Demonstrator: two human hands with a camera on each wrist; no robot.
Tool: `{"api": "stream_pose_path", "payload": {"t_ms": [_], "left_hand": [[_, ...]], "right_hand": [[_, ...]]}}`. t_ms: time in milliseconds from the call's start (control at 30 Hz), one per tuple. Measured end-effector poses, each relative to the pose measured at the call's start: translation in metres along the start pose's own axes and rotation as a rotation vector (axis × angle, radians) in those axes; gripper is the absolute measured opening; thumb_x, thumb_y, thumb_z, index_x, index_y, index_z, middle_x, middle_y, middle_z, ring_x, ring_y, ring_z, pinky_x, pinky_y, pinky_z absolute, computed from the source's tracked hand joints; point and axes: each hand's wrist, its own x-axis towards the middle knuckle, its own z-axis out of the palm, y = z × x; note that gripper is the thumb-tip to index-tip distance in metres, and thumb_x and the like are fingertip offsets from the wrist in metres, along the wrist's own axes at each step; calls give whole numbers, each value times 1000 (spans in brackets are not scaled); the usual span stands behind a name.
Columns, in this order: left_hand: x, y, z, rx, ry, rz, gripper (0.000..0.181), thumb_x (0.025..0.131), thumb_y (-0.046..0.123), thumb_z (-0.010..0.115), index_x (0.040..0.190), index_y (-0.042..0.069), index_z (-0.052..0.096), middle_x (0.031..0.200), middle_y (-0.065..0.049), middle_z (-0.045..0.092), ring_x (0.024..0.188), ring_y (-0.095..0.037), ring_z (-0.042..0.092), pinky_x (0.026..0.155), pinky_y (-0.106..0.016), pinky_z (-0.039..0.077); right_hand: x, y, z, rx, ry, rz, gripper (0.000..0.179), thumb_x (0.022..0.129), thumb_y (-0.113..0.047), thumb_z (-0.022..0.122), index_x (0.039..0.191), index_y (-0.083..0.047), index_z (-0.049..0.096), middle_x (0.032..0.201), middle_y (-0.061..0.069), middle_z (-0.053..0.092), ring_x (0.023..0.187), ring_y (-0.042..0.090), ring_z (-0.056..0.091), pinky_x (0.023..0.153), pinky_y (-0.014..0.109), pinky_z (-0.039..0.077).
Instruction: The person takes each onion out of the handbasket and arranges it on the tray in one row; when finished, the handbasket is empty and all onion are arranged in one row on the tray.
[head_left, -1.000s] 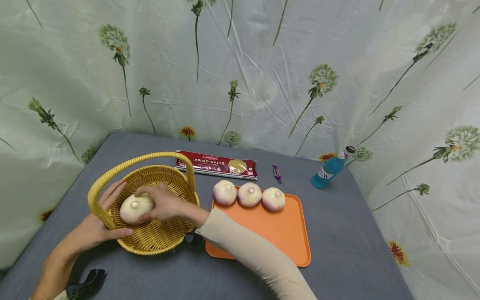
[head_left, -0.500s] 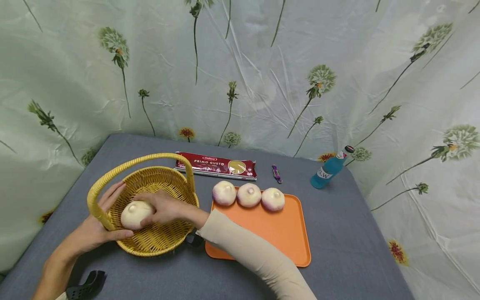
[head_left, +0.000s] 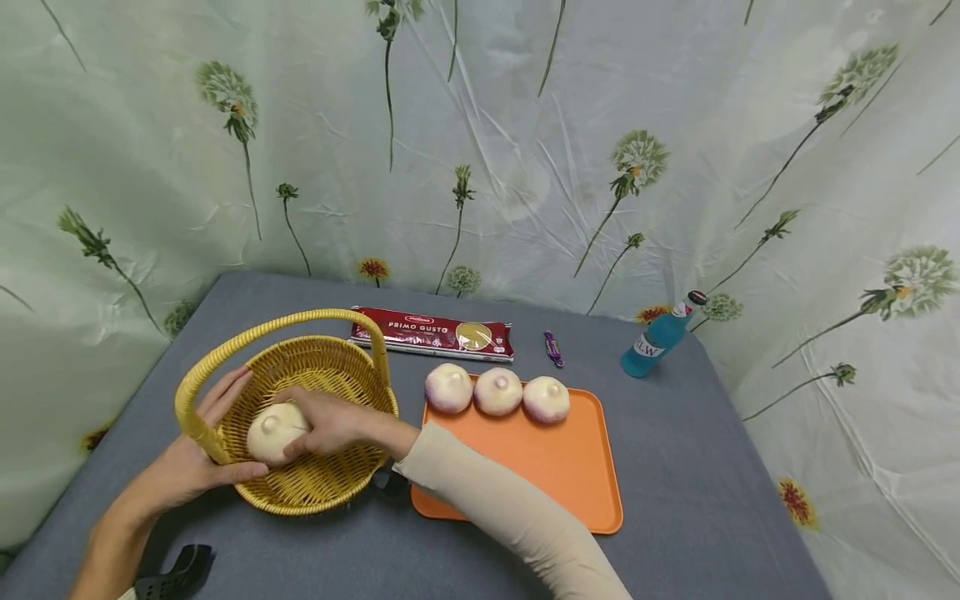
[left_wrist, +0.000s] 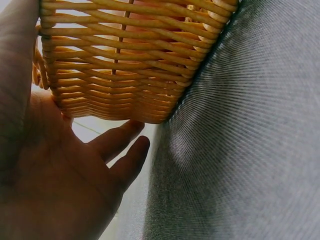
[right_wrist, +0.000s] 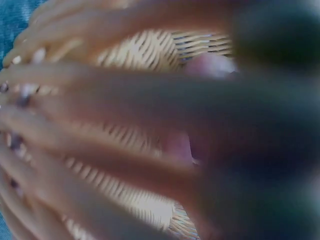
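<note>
On the left of the table stands a yellow wicker basket (head_left: 330, 487) with a tall arched handle. My left hand (head_left: 183, 467) holds its left side, thumb at the rim beside the handle's base. In the left wrist view, fingers (left_wrist: 127, 162) spread along the woven outside. Inside the basket, my right hand (head_left: 327, 423) grips a pale turnip (head_left: 273, 433) from its right side. The right wrist view is blurred; a pinkish patch of turnip (right_wrist: 207, 65) shows there. Whether the turnip touches the basket's bottom cannot be told.
Right of the basket lies an orange tray (head_left: 555, 467). Three white-and-purple turnips (head_left: 498, 392) line its far edge. Behind are a red pasta packet (head_left: 435, 333) and a purple wrapped candy (head_left: 553, 349). A blue bottle (head_left: 654, 343) stands at the right. A patterned curtain hangs behind.
The turnip in my right hand has shifted slightly lower and to the right within the basket. My left hand stays at the basket's side.
</note>
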Motion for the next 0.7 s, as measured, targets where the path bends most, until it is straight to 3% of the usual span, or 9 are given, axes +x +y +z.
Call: {"api": "stream_pose_path", "payload": {"t_ms": [133, 300, 567, 700], "left_hand": [[0, 0, 1, -7, 2, 1, 127, 62, -1, 90, 161, 6, 11, 167, -14, 5, 148, 2, -1, 103, -3, 6], [-1, -1, 1, -8, 2, -2, 127, 61, -1, 90, 161, 6, 11, 167, -14, 5, 148, 2, -1, 102, -3, 6], [-1, -3, 0, 24, 9, 14, 129, 58, 0, 91, 161, 5, 13, 166, -14, 7, 148, 3, 1, 103, -2, 6], [0, -4, 1, 28, 6, 10, 129, 59, 1, 92, 161, 6, 13, 166, -14, 7, 147, 4, 1, 103, -2, 5]], "right_hand": [[-3, 1, -4, 2, 9, -21, 66, 91, -22, 75, 147, -13, 40, 128, 1, 57, 109, 4, 51, 85, 12, 37], [-8, 2, -10, -44, -5, -65, 69, 94, -23, 71, 153, -16, 36, 141, 2, 54, 118, 8, 46, 91, 14, 34], [-22, 3, -16, -32, 43, -16, 68, 93, -28, 72, 152, -22, 39, 137, -1, 58, 110, 8, 42, 89, 17, 36], [-32, 5, -18, -40, 78, -24, 70, 94, -27, 70, 154, -20, 36, 137, 5, 57, 121, 11, 42, 95, 19, 37]]}}
